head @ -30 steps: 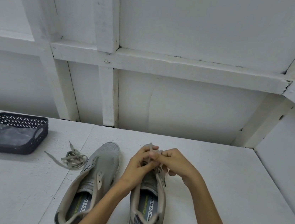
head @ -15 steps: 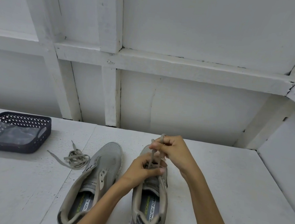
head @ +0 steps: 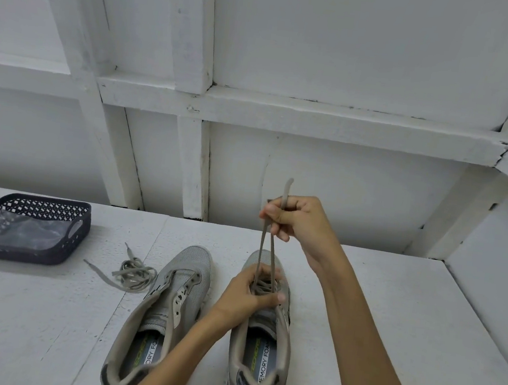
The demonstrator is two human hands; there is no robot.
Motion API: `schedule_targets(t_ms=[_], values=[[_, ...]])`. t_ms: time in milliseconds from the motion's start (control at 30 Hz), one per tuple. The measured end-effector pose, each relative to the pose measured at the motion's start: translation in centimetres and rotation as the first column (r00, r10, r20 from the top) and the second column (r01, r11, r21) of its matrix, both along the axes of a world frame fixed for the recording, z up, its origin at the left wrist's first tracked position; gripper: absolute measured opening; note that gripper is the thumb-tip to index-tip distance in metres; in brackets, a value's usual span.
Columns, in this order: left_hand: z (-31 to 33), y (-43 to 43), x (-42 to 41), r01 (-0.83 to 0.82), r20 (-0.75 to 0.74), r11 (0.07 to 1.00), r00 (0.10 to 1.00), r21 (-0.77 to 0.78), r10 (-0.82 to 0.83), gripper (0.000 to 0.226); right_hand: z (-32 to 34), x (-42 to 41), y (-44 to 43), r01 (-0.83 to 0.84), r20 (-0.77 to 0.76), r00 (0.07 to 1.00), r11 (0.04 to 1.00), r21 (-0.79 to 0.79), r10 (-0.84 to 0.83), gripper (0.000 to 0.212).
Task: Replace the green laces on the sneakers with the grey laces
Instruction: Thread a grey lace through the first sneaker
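Two grey sneakers stand side by side on the white table, toes pointing away from me. The left sneaker [head: 168, 303] has bare eyelets and no lace. My left hand [head: 250, 291] grips the right sneaker [head: 262, 347] over its eyelets. Raised above that shoe, my right hand [head: 294, 219] pinches a doubled lace [head: 266, 251] that runs up taut from the eyelets, its tip sticking out above my fingers. The lace looks grey-green; its exact colour is hard to tell. A loose bundled lace [head: 130, 274] lies left of the left sneaker.
A dark perforated basket [head: 78, 234] holding a clear plastic bag sits at the far left of the table. A white panelled wall with beams rises behind, and a white side wall closes the right.
My right hand has risen from the shoe's eyelets, drawing the lace upward and taut. My left hand has stayed on the right sneaker.
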State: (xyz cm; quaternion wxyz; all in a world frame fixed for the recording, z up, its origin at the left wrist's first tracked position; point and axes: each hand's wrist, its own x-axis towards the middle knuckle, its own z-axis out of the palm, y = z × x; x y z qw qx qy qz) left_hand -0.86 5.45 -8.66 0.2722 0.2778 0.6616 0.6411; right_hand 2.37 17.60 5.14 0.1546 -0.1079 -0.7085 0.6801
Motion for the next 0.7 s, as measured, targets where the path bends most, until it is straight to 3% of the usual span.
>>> schedule_targets(t_ms=[100, 333, 433, 600, 700], values=[[0.0, -0.2, 0.1, -0.046, -0.006, 0.998, 0.999, 0.05, 0.046, 0.045, -0.7, -0.3, 0.2, -0.016, 0.028, 0.999, 0.999, -0.041, 0.017, 0.018], [4.0, 0.1, 0.2, -0.072, -0.024, 0.965, 0.996, 0.253, 0.081, 0.021, -1.8, -0.5, 1.5, -0.056, 0.144, 0.988, 0.998, 0.006, 0.054, 0.012], [5.5, 0.9, -0.4, -0.147, -0.079, 0.964, 0.983, 0.224, 0.168, 0.01, -2.1, -0.4, 2.0, -0.003, 0.133, 0.991, 0.999, 0.041, -0.003, 0.023], [5.0, 0.9, -1.6, -0.315, -0.055, 0.939, 0.944, 0.136, 0.324, 0.011, -2.5, 0.3, 3.9, 0.193, 0.144, 0.972, 0.98, -0.039, -0.186, 0.044], [4.5, 0.5, -1.7, -0.37, -0.022, 0.925, 0.927, 0.092, 0.373, 0.011, -3.8, 0.7, 5.2, 0.319, 0.202, 0.933, 0.943, -0.091, -0.296, 0.087]])
